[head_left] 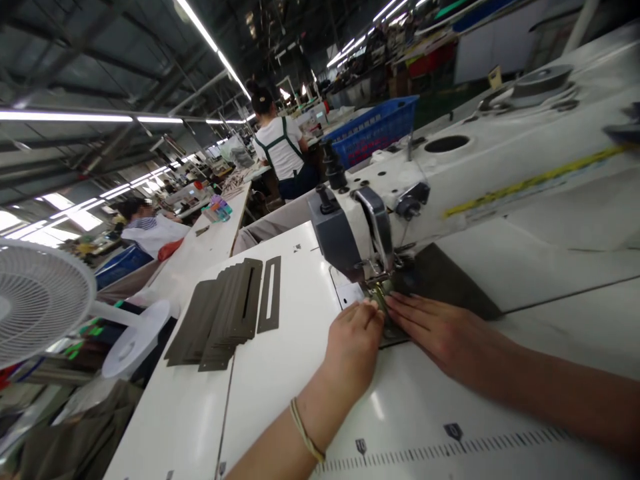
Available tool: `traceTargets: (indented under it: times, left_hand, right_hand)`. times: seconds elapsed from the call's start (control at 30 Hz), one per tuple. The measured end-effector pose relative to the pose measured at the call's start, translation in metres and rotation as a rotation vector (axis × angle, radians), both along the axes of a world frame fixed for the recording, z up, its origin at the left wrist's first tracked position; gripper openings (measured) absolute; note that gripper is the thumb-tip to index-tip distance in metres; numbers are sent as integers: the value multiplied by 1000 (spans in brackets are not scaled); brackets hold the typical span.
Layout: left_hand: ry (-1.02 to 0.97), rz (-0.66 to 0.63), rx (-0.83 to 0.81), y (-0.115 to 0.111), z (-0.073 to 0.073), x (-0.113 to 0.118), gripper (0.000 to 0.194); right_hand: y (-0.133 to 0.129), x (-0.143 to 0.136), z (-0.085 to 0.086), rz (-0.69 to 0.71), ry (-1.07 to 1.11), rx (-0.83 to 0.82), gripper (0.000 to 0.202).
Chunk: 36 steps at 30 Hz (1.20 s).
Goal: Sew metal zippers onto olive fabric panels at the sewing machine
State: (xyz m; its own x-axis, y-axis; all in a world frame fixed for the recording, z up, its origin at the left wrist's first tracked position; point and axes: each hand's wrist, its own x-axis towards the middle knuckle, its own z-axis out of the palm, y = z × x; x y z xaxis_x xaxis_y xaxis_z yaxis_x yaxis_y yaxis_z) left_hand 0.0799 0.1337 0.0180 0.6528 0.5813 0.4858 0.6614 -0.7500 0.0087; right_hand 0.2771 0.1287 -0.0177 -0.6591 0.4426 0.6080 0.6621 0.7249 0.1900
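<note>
A dark olive fabric piece (457, 283) lies flat under the presser foot of a white and grey sewing machine (343, 230). On top of the fabric rests my right hand (445, 337), its fingers stretched out and held together, tips close to the needle. My left hand (355, 340) is closed at the fabric's left edge, just in front of the presser foot; what its fingertips pinch is hidden. A yellowish glint shows between the two hands at the needle.
Left of the machine lie a fanned stack of dark olive pieces (220, 317) and one slotted piece (275, 293). A white fan (40, 300) stands at the far left. Behind are a blue crate (373, 130) and two co-workers, one in green straps (285, 150).
</note>
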Motion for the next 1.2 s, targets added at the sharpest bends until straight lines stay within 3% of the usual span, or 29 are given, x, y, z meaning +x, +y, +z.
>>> traceTargets:
  times: [0.3, 0.47, 0.6, 0.83, 1.2]
  left_hand:
    - [30, 42, -69, 5, 4, -1, 18]
    - [-86, 79, 19, -9, -3, -5, 20]
    - [-76, 37, 68, -13, -8, -4, 22]
    - [46, -42, 231, -3, -3, -3, 29]
    - [119, -50, 142, 13, -3, -7, 23]
  right_hand:
    - [9, -1, 3, 5, 38, -19, 39]
    - [2, 4, -3, 29, 77, -42, 34]
    - [0, 7, -8, 42, 66, -25, 36]
    - [4, 3, 0, 20, -4, 67, 37]
    - [18, 0, 9, 44, 65, 30, 42]
